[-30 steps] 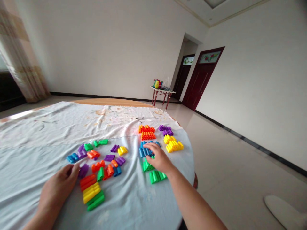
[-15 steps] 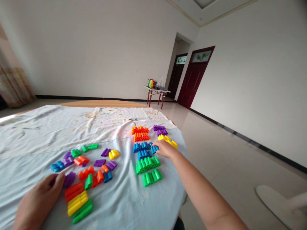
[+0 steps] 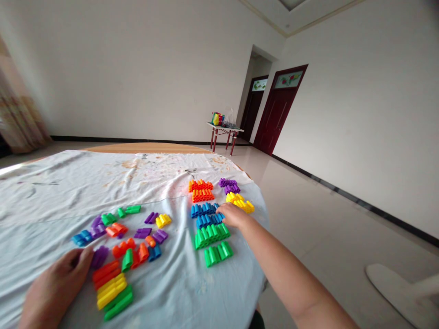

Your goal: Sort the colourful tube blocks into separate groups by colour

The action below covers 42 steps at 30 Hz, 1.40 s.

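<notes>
My right hand (image 3: 234, 215) reaches out over the cloth, its fingertips touching the right end of the blue block rows (image 3: 205, 214), beside the yellow blocks (image 3: 240, 203); the fingers look slightly curled and nothing shows in them. Green rows (image 3: 211, 234) lie just in front of it, orange rows (image 3: 200, 190) and purple blocks (image 3: 229, 185) behind. My left hand (image 3: 56, 288) rests flat on the cloth, fingers apart, its tips touching a purple block (image 3: 100, 256). Next to it lie stacked orange, yellow and green long blocks (image 3: 113, 289).
A scattered heap of mixed coloured blocks (image 3: 130, 230) lies mid-left on the white tablecloth (image 3: 85, 183). The round table's edge (image 3: 260, 205) drops off to the right onto tiled floor. A small red-legged table (image 3: 224, 134) and dark doors (image 3: 279, 109) stand far off.
My right hand moved from the green and blue rows out toward the yellow blocks, then back a little to the blue rows' end. My left hand stayed by the purple block.
</notes>
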Available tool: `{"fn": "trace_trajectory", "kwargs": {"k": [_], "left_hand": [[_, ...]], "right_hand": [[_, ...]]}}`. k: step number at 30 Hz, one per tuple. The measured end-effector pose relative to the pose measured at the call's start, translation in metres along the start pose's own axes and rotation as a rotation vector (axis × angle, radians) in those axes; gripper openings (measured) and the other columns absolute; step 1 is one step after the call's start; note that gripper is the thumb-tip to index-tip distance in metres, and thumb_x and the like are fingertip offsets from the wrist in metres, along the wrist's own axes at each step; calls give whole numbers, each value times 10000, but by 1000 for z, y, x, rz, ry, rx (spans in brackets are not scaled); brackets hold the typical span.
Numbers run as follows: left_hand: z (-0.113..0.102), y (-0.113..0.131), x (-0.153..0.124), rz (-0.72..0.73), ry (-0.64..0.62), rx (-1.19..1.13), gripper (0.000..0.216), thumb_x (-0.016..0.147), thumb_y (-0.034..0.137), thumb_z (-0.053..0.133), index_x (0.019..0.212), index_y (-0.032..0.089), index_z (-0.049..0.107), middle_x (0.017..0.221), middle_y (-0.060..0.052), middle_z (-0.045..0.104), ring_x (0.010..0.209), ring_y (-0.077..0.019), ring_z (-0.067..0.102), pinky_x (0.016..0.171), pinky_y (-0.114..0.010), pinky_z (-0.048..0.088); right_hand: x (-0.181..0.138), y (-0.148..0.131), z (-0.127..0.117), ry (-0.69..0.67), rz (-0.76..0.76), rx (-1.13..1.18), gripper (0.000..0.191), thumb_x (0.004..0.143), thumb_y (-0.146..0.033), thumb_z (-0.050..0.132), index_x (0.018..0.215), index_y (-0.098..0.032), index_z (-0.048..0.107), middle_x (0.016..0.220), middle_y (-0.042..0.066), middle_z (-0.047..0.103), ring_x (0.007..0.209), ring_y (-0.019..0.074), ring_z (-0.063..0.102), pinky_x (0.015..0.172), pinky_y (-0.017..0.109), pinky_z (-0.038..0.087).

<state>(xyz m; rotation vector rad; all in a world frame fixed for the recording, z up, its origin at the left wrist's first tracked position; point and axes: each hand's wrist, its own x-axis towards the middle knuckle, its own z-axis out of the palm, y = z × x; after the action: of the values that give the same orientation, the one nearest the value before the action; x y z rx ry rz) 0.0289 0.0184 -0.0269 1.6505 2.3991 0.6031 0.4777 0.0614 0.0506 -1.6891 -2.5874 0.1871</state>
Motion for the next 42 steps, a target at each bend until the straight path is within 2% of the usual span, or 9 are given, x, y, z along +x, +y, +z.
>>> {"fn": "trace_trajectory", "kwargs": {"k": [4, 14, 20, 23, 26, 33, 37, 40, 42], "left_hand": [[-5, 6, -4, -24, -58, 4, 549, 787, 632, 229, 985, 237, 556, 871, -66, 639, 767, -224, 574, 592, -264, 385], [-19, 22, -16, -40, -73, -38, 542, 786, 617, 231, 977, 233, 562, 878, -85, 633, 787, -250, 576, 606, -290, 400], [-26, 28, -19, -57, -128, -40, 562, 798, 596, 205, 1019, 219, 558, 929, -99, 628, 820, -247, 567, 633, -288, 392], [-33, 34, -25, -39, -117, -62, 529, 800, 576, 248, 1008, 205, 564, 935, -107, 629, 826, -239, 566, 640, -280, 380], [-36, 39, -31, -2, -64, -97, 491, 805, 543, 281, 943, 180, 582, 879, -115, 632, 801, -232, 564, 613, -270, 360], [-33, 38, -35, 7, 8, -120, 444, 813, 508, 295, 849, 191, 604, 761, -70, 627, 708, -179, 555, 562, -243, 327], [-34, 40, -38, 17, 33, -135, 436, 808, 502, 309, 829, 186, 610, 731, -66, 624, 685, -176, 550, 546, -246, 316], [-36, 42, -39, 21, 37, -146, 431, 810, 492, 307, 823, 186, 611, 730, -65, 625, 677, -175, 550, 543, -248, 312], [-36, 42, -39, 19, 37, -149, 429, 810, 493, 308, 816, 188, 609, 733, -66, 626, 679, -178, 552, 543, -250, 311]], "right_hand": [[1, 0, 1, -2, -5, 17, 403, 670, -49, 614, 1048, -187, 639, 1089, 93, 623, 1048, 219, 552, 901, 299, 391], [1, 1, 4, 24, -18, 79, 403, 691, 2, 516, 1005, -208, 655, 1011, 60, 646, 950, 197, 596, 843, 298, 433], [-2, -5, -13, 112, 18, 97, 421, 726, 9, 460, 1053, -187, 637, 1061, 76, 639, 1020, 202, 566, 889, 312, 415], [-7, -25, -23, 226, -6, 146, 409, 771, -6, 421, 1094, -166, 613, 1086, 86, 626, 1027, 185, 560, 904, 293, 409], [-13, -62, -23, 345, -103, 251, 360, 808, -41, 420, 1073, -178, 621, 1065, 69, 632, 1012, 164, 565, 910, 277, 411], [-15, -152, 16, 288, -357, 452, 300, 810, -80, 470, 1040, -200, 621, 1000, 40, 648, 972, 149, 573, 898, 271, 422], [-4, -178, 43, 325, -280, 440, 239, 795, -185, 561, 1029, -197, 611, 987, 59, 637, 990, 189, 550, 898, 321, 422], [2, -185, 56, 336, -175, 388, 297, 757, -335, 634, 1010, -181, 604, 959, 86, 617, 961, 227, 542, 861, 356, 437], [3, -186, 60, 327, -139, 366, 313, 736, -349, 652, 994, -181, 597, 947, 89, 608, 939, 232, 541, 842, 359, 442]]}}
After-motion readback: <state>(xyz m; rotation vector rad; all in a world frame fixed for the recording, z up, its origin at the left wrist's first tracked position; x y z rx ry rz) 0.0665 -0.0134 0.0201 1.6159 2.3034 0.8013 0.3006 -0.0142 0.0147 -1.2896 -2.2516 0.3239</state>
